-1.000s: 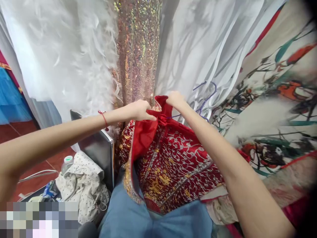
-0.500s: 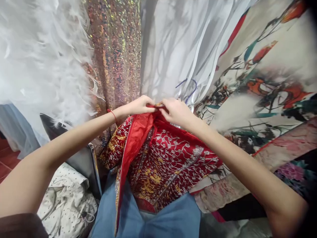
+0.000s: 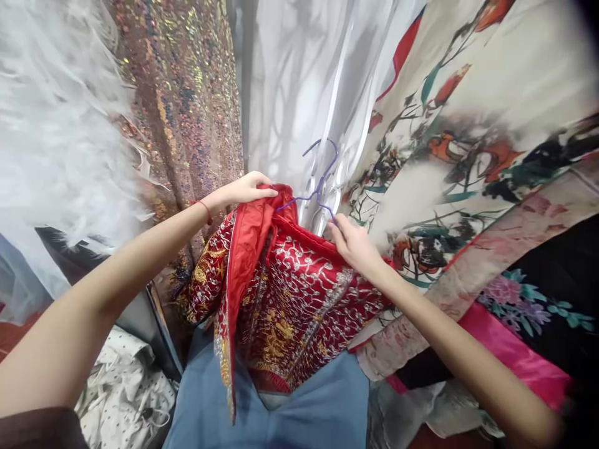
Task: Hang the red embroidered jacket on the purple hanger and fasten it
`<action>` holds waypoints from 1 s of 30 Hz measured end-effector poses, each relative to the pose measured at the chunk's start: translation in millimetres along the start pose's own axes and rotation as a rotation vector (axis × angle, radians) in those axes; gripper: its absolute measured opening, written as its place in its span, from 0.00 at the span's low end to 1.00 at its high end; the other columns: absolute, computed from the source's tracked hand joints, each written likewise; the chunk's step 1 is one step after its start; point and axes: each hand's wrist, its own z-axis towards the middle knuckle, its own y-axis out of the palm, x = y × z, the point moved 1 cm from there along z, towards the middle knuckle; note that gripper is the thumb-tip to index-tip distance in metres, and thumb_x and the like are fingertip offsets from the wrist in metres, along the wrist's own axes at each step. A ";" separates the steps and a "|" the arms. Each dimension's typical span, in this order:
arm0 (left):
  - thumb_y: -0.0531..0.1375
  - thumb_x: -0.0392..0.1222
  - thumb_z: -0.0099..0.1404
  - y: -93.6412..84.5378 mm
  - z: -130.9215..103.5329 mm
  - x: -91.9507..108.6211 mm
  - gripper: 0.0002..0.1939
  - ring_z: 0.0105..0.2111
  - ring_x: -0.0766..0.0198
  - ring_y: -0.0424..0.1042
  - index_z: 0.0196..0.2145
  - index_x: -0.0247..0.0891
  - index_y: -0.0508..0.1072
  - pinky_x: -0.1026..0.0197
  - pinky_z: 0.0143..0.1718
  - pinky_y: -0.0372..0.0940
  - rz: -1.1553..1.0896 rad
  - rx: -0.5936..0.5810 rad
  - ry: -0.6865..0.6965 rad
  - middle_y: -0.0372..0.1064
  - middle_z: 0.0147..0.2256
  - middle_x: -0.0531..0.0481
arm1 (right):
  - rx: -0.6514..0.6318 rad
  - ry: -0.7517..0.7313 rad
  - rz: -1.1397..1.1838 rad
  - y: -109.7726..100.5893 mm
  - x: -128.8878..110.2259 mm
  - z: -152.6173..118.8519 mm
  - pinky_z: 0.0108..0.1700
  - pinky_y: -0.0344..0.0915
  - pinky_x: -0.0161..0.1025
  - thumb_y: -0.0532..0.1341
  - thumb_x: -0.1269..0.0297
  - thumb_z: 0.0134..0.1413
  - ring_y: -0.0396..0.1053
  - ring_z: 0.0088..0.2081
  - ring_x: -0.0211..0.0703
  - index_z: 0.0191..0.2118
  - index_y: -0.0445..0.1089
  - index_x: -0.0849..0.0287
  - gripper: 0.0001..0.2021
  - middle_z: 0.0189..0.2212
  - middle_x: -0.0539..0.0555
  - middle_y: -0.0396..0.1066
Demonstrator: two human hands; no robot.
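Observation:
A red jacket (image 3: 299,293) with silver and gold embroidery lies over my lap, its plain red lining (image 3: 248,240) turned outward on the left. My left hand (image 3: 255,188) grips the jacket near its collar, fingers closed on the red cloth. A purple wire hanger (image 3: 319,190) is partly inside the jacket, its hook and upper arms showing above the neck opening. My right hand (image 3: 350,240) is closed around the hanger's right arm, close to the jacket's upper edge. The hanger's lower part is hidden by the cloth.
White feathery cloth (image 3: 60,118), a sequined garment (image 3: 182,93) and white sheer fabric (image 3: 285,93) hang in front. To the right hangs a floral-printed garment (image 3: 468,156), with black embroidered cloth (image 3: 552,280) below. White dotted cloth (image 3: 126,393) lies bunched at lower left.
My right hand has left the jacket's collar, moved right and down, and now holds the hanger's arm. More of the hanger shows above the collar. My left hand still holds the jacket.

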 end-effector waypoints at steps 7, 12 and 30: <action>0.64 0.50 0.57 -11.7 13.2 0.2 0.16 0.19 0.72 0.58 0.23 0.33 0.72 0.66 0.21 0.51 -0.089 0.012 -0.106 0.62 0.20 0.54 | -0.052 -0.076 0.325 -13.0 16.8 -0.3 0.35 0.62 0.39 0.48 0.45 0.65 0.65 0.27 0.43 0.33 0.54 0.51 0.16 0.23 0.48 0.64; 0.66 0.47 0.53 12.1 7.3 24.1 0.13 0.19 0.70 0.62 0.22 0.33 0.74 0.65 0.21 0.54 -0.259 -0.242 -0.219 0.67 0.20 0.51 | -0.212 -0.020 0.572 -16.0 27.0 8.9 0.27 0.60 0.36 0.50 0.40 0.62 0.62 0.22 0.40 0.34 0.59 0.52 0.20 0.19 0.47 0.65; 0.66 0.47 0.57 30.7 -13.9 27.2 0.15 0.16 0.73 0.58 0.21 0.34 0.70 0.67 0.19 0.52 -0.546 -0.250 -0.305 0.63 0.18 0.56 | -0.816 0.040 0.597 -9.4 -3.4 55.3 0.38 0.70 0.38 0.69 0.53 0.47 0.70 0.31 0.40 0.32 0.77 0.52 0.10 0.29 0.48 0.75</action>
